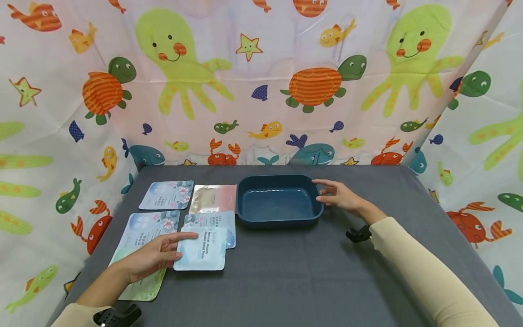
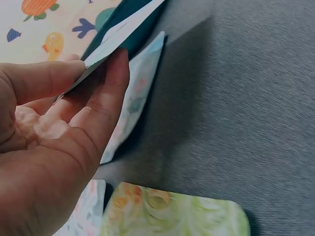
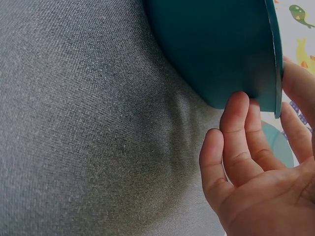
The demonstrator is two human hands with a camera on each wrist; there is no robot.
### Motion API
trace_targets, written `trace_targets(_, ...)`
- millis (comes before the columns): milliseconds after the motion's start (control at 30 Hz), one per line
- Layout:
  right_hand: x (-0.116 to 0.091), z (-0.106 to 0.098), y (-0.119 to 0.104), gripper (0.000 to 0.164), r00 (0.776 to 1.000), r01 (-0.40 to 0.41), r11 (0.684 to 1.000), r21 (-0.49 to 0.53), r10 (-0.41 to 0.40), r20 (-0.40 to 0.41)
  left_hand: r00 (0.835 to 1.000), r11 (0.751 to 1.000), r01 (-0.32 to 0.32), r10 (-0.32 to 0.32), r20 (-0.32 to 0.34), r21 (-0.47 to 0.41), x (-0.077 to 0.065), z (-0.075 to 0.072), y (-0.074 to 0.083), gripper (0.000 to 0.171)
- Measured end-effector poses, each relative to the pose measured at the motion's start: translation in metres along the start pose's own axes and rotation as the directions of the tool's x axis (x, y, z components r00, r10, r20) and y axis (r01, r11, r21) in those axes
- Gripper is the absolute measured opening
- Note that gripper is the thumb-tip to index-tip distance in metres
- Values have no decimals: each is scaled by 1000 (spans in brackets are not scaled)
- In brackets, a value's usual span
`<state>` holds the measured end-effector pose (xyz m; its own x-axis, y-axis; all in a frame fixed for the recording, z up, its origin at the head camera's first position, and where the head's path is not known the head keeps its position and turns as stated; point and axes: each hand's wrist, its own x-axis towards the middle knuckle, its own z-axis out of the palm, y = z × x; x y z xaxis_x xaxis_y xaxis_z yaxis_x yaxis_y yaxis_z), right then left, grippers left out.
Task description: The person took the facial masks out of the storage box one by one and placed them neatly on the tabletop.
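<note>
My left hand [image 1: 157, 254] pinches a light blue flat sachet [image 1: 201, 250] by its left edge, thumb on one face and fingers on the other. Seen edge-on in the left wrist view, the sachet [image 2: 123, 34] is tilted. It overlaps another blue floral sachet [image 1: 229, 229] behind it in the head view. At the right end of a dark blue rectangular dish [image 1: 279, 222], my right hand [image 1: 341, 197] holds the rim. In the right wrist view its fingers [image 3: 236, 118] lie against the outer wall of the dish [image 3: 216, 49].
Left of the dish lies a pink and gold sachet [image 1: 213, 199]. A blue floral packet [image 1: 166, 195] is at the back left, with a larger blue-green packet [image 1: 140, 284] in front, partly under my left hand. A printed sea-animal curtain [image 1: 261, 81] surrounds the grey table [image 1: 286, 281].
</note>
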<state>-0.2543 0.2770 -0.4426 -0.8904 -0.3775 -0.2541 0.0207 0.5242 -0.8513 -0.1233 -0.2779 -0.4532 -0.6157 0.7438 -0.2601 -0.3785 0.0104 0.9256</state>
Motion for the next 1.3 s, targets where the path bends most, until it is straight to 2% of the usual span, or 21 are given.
trace_targets(300, 0, 0, 0, 67, 1000, 15, 1000, 22, -15, 8, 1000, 999, 13, -11, 29, -44, -4, 4, -11, 53)
trace_targets(600, 2, 2, 0, 66, 1000, 17, 1000, 23, -18, 15, 995, 996, 78, -76, 64, -37, -1, 4, -23, 57)
trace_targets(867, 0, 0, -2, 66, 1000, 21, 1000, 9, -21, 5, 994, 997, 66, -68, 90, 34, -2, 3, -18, 60)
trace_targets(1167, 0, -2, -5, 65, 1000, 15, 1000, 6, -15, 10, 985, 994, 102, -107, 137, 44, -7, 5, -16, 59)
trace_targets(1300, 1, -2, -3, 66, 1000, 14, 1000, -1, -14, 15, 982, 979, 150, -163, 89, 138, -14, 6, -8, 57)
